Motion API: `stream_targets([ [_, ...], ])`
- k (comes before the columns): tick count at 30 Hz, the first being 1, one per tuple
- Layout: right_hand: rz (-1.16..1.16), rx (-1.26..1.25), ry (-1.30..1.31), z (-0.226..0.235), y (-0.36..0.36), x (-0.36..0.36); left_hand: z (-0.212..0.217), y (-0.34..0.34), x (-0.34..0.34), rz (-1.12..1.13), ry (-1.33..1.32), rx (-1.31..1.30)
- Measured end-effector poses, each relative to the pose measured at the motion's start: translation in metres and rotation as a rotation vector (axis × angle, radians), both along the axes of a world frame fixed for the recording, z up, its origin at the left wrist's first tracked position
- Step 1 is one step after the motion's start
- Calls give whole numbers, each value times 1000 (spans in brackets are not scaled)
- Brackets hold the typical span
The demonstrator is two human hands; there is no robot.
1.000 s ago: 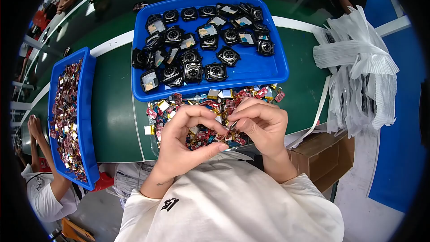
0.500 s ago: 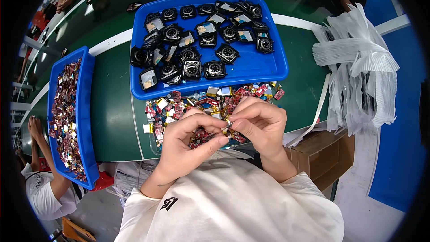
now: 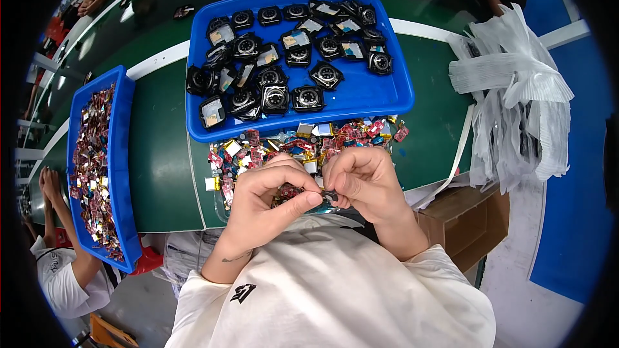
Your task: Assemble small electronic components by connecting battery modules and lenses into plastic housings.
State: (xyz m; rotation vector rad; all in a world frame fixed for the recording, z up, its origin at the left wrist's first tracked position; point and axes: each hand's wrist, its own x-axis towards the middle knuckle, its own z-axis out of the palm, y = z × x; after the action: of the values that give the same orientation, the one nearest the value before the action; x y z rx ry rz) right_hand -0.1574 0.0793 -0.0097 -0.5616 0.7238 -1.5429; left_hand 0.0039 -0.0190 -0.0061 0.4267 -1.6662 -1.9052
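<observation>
My left hand and my right hand meet close to my chest over the near edge of the green table. Between their fingertips they pinch one small dark part. Just beyond the knuckles lies a loose heap of small red, gold and silver parts. Behind the heap stands a blue tray with several black round-faced modules lying in it.
A second blue tray full of small reddish parts stands at the left. A pile of clear plastic bags lies at the right, above a cardboard box. Another person's arm shows at lower left. More people are at the far edge.
Both hands have stayed together over the heap. The fingers have shifted a little around the small dark part, and the view has drifted slightly.
</observation>
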Motion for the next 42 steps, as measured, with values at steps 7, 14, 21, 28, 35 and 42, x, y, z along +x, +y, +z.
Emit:
stream_targets([
  [7,-192,-218,1177,18,-12,-34,4,-9,11,23,85,99],
  [14,-138,-111,2022,56,-46,-61,7,-9,17,88,81,115],
  [21,-127,-328,2225,43,-85,-81,8,-9,19,64,70,146],
  [28,160,-275,2033,39,-99,-100,10,-11,23,45,55,89],
  [35,-228,-235,1732,25,-102,-110,13,-11,20,30,56,97],
  [42,-382,-115,741,40,-64,-93,15,-14,23,30,-11,65],
])
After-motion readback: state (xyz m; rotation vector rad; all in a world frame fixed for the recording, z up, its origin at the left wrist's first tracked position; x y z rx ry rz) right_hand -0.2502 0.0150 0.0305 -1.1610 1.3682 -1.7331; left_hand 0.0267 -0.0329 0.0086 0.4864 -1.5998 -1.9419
